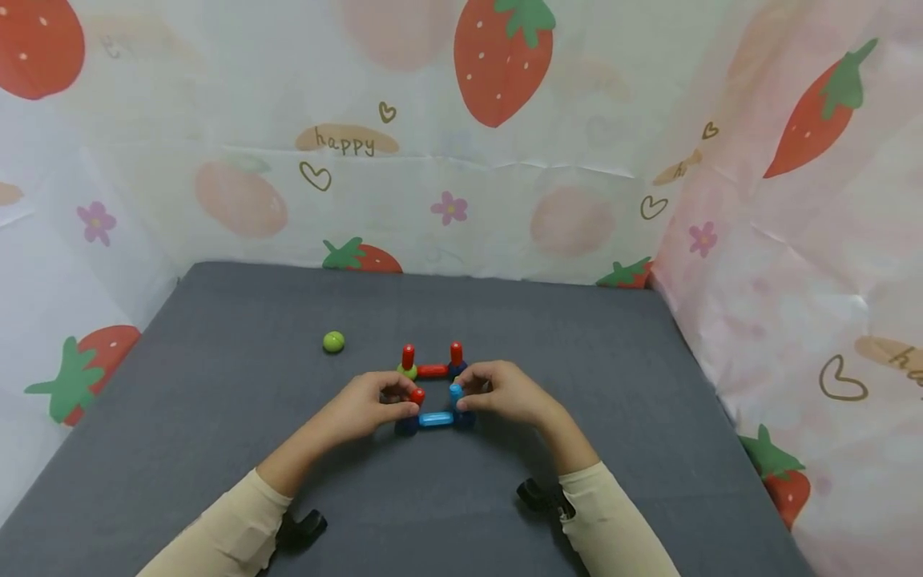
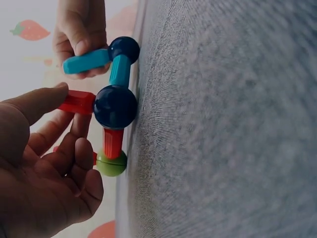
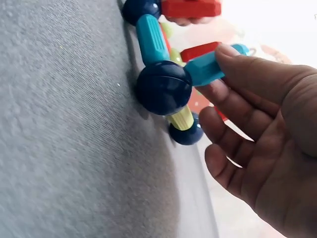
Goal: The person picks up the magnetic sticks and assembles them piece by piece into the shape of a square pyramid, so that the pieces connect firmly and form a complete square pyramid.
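Observation:
A frame of toy balls and rods stands on the grey table. My left hand (image 1: pixel 368 407) pinches an upright red rod (image 2: pixel 79 101) between thumb and fingers; its foot sits on a dark blue ball (image 2: pixel 115 107) at the near left corner. Opposite, my right hand (image 1: pixel 508 393) pinches an upright light blue rod (image 3: pixel 204 69) rising from the near right dark blue ball (image 3: pixel 163 88). A light blue rod (image 1: pixel 436 419) lies between these two balls. Behind, a red rod (image 1: pixel 433 371) joins a green ball (image 2: pixel 111 163) and another dark blue ball, each bearing an upright red rod.
A loose green ball (image 1: pixel 333 342) lies on the table (image 1: pixel 216 401), left of and behind the frame. A yellow rod (image 3: pixel 182 119) forms the frame's right side. Strawberry-printed cloth (image 1: pixel 447 160) walls off the back and sides.

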A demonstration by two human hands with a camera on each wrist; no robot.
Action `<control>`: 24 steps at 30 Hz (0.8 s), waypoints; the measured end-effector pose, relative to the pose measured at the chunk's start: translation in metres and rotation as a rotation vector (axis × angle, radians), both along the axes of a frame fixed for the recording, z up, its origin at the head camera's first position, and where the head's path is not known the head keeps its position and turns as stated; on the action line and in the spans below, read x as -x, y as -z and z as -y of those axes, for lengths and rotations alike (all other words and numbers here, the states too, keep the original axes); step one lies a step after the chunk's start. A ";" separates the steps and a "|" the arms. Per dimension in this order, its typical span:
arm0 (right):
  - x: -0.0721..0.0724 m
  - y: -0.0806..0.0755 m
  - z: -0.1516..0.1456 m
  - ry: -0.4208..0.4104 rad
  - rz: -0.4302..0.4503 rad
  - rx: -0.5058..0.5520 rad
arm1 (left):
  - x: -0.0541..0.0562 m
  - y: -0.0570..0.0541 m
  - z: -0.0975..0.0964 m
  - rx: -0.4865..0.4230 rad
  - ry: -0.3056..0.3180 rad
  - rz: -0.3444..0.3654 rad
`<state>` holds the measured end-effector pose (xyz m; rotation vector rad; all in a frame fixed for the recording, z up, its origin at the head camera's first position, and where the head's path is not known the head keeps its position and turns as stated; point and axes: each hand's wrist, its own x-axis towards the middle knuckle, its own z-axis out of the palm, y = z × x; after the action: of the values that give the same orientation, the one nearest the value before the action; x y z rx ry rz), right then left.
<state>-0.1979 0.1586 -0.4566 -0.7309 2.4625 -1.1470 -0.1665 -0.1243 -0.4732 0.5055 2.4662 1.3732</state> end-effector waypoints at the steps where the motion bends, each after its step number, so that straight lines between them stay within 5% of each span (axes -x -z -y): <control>1: 0.000 0.001 0.002 0.006 0.000 0.004 | 0.000 0.000 0.000 -0.005 -0.005 0.001; 12: -0.004 0.007 0.016 0.100 0.022 0.040 | 0.003 0.004 0.002 0.013 -0.078 -0.019; 24: -0.005 0.012 0.021 0.115 0.001 0.049 | 0.003 0.009 -0.001 0.028 -0.072 -0.023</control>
<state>-0.1930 0.1375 -0.4686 -0.6087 2.5121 -1.2526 -0.1695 -0.1234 -0.4819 0.4317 2.5417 1.3645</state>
